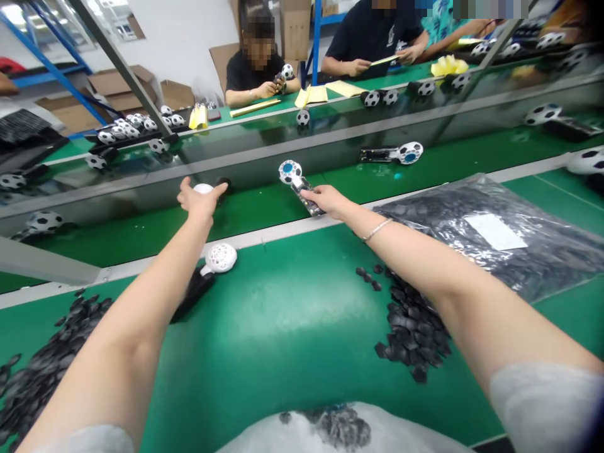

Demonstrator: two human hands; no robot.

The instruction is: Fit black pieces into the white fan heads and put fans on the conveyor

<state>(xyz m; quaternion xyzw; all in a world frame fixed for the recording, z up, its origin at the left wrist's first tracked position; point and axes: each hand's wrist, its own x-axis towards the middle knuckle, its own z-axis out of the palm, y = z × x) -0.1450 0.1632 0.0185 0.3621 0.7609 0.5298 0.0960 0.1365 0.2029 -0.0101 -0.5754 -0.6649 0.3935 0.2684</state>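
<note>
My right hand [328,200] is closed on the dark handle of a soccer-ball-headed handheld device [289,172]. Its white head has a blue disc, and bare circuit parts show along the handle. My left hand [197,200] reaches over the sunken green belt, thumb and fingers spread apart. A white round head [204,188] shows between them, with a dark part beside it; whether I touch it is unclear. Below, partly behind my left forearm, lies another device with a white openwork ball head [221,258] and black handle.
Black pentagon pieces lie in piles at left [61,352] and right [415,327]. A clear plastic bag [495,233] of dark pieces rests at right. Another ball-headed device [409,153] is on the belt [255,207]. Beyond the rail, other people [259,69] work among soccer-ball devices and yellow sheets.
</note>
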